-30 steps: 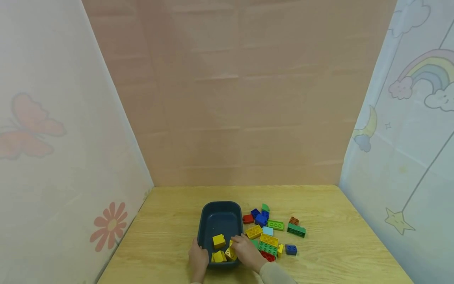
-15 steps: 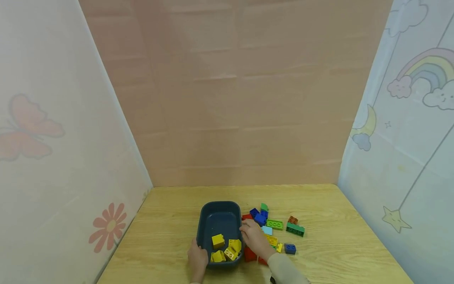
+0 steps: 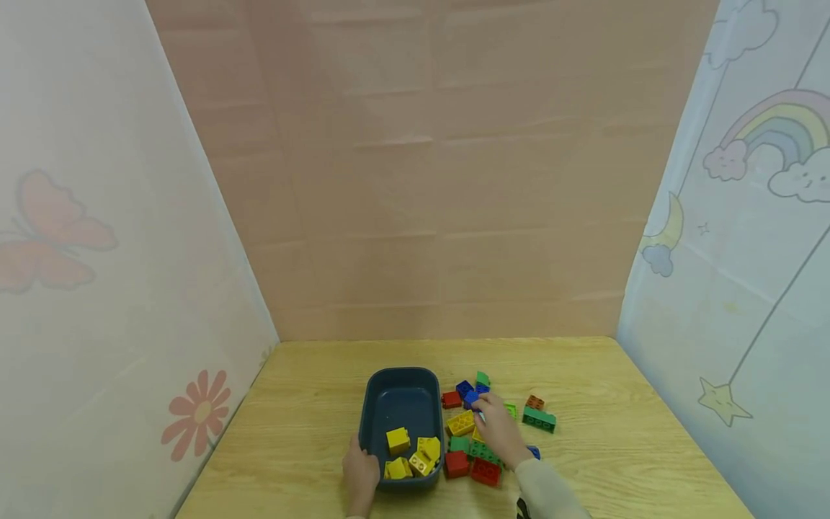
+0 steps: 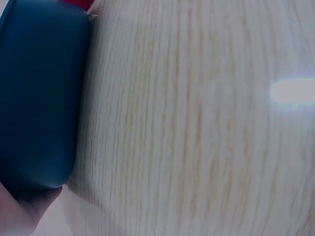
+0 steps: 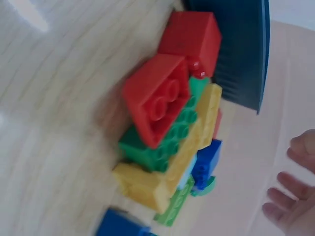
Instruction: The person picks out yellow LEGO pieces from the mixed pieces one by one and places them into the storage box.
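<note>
Under the right hand (image 3: 498, 427), whose fingers are spread and relaxed with nothing gripped, lies a heap of toy bricks (image 3: 476, 441) on the worktop (image 3: 616, 447); a blue brick (image 3: 471, 398) sits at its fingertips. The left hand (image 3: 360, 473) grips the near corner of the dark blue tray (image 3: 374, 404), yellow bricks (image 3: 411, 454) inside just beside it.

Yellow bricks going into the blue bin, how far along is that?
Done: a few yellow bricks lie in the blue bin, which the left hand steadies at its near corner. In hand: nothing; the right hand hovers open over the loose pile. Left: at least one yellow brick on the table beside the bin.
</note>
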`<action>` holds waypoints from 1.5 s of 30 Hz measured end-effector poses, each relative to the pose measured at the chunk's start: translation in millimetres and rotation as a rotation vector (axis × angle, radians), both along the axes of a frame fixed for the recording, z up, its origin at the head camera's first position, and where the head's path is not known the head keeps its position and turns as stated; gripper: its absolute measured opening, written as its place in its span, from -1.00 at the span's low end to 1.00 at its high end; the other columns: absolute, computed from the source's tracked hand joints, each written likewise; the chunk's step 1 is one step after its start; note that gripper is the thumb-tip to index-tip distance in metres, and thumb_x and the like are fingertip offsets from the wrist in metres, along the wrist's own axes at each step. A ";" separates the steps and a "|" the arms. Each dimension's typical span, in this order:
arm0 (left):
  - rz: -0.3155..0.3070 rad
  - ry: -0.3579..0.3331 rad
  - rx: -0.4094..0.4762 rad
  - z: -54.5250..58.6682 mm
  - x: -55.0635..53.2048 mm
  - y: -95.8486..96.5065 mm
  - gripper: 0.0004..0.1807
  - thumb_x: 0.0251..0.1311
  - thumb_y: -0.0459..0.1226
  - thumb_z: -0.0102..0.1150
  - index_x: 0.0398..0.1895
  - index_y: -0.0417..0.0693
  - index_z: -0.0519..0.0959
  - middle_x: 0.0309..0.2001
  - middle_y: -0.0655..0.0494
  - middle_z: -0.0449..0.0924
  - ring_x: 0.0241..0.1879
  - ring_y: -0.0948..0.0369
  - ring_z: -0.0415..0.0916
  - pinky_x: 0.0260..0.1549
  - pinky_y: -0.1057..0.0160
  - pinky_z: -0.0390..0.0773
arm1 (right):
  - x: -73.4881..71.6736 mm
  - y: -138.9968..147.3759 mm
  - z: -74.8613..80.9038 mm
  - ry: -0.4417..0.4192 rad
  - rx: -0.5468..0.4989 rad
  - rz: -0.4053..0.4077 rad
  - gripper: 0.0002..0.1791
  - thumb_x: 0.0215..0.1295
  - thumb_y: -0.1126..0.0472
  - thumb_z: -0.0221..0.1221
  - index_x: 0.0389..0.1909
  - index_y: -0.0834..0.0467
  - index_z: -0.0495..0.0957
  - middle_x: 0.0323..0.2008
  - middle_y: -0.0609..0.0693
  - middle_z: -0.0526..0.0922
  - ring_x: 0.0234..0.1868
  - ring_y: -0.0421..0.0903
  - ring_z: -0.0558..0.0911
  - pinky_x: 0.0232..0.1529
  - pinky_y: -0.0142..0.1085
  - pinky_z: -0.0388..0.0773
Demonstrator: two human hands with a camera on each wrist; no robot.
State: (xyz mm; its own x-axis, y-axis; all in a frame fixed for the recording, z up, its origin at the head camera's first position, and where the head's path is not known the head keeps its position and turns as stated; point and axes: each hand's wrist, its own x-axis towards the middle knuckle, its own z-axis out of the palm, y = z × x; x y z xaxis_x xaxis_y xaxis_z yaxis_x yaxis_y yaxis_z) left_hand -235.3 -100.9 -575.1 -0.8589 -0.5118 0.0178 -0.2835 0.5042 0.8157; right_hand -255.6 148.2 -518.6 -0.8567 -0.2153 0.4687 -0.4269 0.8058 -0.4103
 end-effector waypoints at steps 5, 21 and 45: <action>-0.010 0.015 -0.004 0.3 -0.4 -0.9 -0.53 -0.08 -0.60 -0.07 0.03 -0.49 0.31 -0.13 -0.43 0.44 -0.16 -0.20 0.45 -0.28 -0.09 0.47 | 2.4 11.0 -8.8 -0.122 0.051 -0.069 -0.78 -0.04 0.44 0.20 -0.29 0.38 0.56 -0.18 0.30 0.48 -0.13 0.19 0.47 -0.22 -0.08 0.49; -0.007 -0.005 -0.006 0.7 -0.5 -0.9 -0.56 -0.06 -0.60 -0.08 0.01 -0.47 0.33 -0.14 -0.41 0.46 -0.17 -0.20 0.46 -0.31 -0.08 0.48 | 2.6 26.6 -28.2 -0.406 0.171 -0.109 -0.76 -0.17 0.46 0.29 -0.41 0.40 0.50 -0.46 0.14 0.49 -0.37 0.07 0.48 -0.34 -0.11 0.49; -0.024 0.008 -0.012 0.9 0.7 -1.9 -0.52 -0.09 -0.60 -0.08 0.03 -0.47 0.31 -0.17 -0.40 0.47 -0.19 -0.19 0.47 -0.33 -0.07 0.49 | 9.1 31.4 -33.6 -0.420 0.148 -0.054 -0.81 -0.09 0.66 0.01 -0.49 0.36 0.48 -0.56 0.07 0.46 -0.48 -0.01 0.46 -0.44 -0.17 0.45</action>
